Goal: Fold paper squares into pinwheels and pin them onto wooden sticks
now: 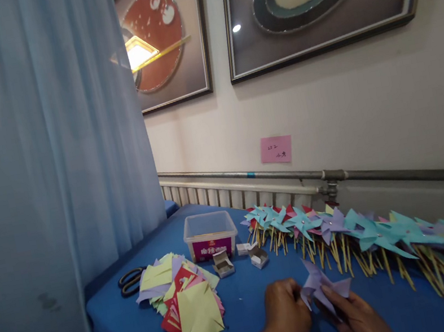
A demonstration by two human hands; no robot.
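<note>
A purple paper pinwheel [318, 286] is between my hands, low in the view, its blades folded in toward the middle. My right hand [358, 316] grips it from the right, with the thumb pressed on the front of the paper. On the other side, my left hand [289, 314] is closed right against the pinwheel's left edge. Its fingertips are hidden, so I cannot see what they pinch. Beyond the hands lie two small open cardboard boxes, one on the left [223, 265] and one on the right [258, 257].
A pile of coloured paper squares [199, 313] lies left, beside black-handled scissors [131, 282]. Behind stands a clear plastic tub [209, 225]. Many finished pinwheels [377, 233] on sticks line the right side of the blue-covered table [126, 331]. A blue curtain [44, 134] hangs left.
</note>
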